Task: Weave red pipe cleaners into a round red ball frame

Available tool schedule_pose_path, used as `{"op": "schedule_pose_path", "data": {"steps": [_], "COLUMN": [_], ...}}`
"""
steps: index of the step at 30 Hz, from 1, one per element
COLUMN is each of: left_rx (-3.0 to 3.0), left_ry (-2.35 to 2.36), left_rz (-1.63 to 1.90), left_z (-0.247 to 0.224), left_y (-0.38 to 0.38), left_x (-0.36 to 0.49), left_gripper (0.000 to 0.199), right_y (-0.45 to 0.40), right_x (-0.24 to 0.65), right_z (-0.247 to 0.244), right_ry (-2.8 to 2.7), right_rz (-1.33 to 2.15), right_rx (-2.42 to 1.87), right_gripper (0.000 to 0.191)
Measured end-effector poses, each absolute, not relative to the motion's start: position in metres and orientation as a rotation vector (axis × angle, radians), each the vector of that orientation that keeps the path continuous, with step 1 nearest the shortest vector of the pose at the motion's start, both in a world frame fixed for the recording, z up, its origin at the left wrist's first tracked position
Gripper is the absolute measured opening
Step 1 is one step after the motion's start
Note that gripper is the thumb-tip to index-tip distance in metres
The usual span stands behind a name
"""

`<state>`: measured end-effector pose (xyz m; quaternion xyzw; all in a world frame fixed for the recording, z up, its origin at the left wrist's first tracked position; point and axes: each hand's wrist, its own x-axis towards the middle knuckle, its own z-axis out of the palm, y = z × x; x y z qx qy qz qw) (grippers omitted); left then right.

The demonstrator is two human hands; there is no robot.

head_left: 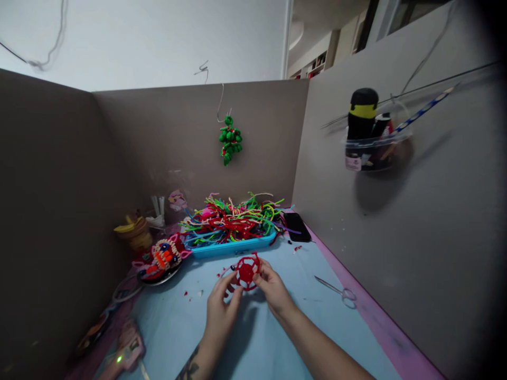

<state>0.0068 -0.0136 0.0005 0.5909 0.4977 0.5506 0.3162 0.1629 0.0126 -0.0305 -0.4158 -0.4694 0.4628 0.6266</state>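
A red wheel-shaped piece of bent pipe cleaners point(246, 270), with a solid round middle and an open ring of spokes, is held up over the blue table cover. My right hand point(276, 291) pinches its right edge between thumb and fingers. At the lower left edge of the piece, my left hand point(222, 303) has its thumb and fingers closed in on the rim; the exact contact is hard to see. Just behind the left fingertips shows a small dark bit point(233, 267) with a pinkish strand.
Behind the hands stands a blue tray point(233, 247) heaped with coloured pipe cleaners point(237, 219). A phone point(298, 227) and scissors point(340, 293) lie right. Left are a plate of finished fuzzy pieces point(164, 258) and a pink glue gun point(129, 345). Grey panels enclose the table.
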Motion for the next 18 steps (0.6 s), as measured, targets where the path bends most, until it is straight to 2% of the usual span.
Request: {"op": "schedule_pose_path", "data": {"steps": [4,10,15,18], "left_rx": [1.541,1.421,1.517,1.565], "left_ry": [1.382,1.311,1.252,1.226], "left_rz": [1.579,1.434,1.461,1.446], "left_z": [0.002,0.002,-0.003,-0.004], "left_y": [-0.019,-0.025,-0.025,-0.024], "left_x": [0.010,0.015,0.010,0.008], "left_gripper": [0.031,0.045,0.024,0.018], "right_y": [0.011,0.004,0.000,0.000], "right_x": [0.160,0.151,0.147,0.145], "right_z": [-0.032,-0.031,-0.033,-0.035], "right_ry": [-1.073,-1.107,-1.178,-1.182], "right_rz": [1.062,1.058,1.028,1.029], "right_rx": [-0.936,-0.937,-0.928,-0.945], "right_gripper": [0.048,0.047,0.039,0.039]}}
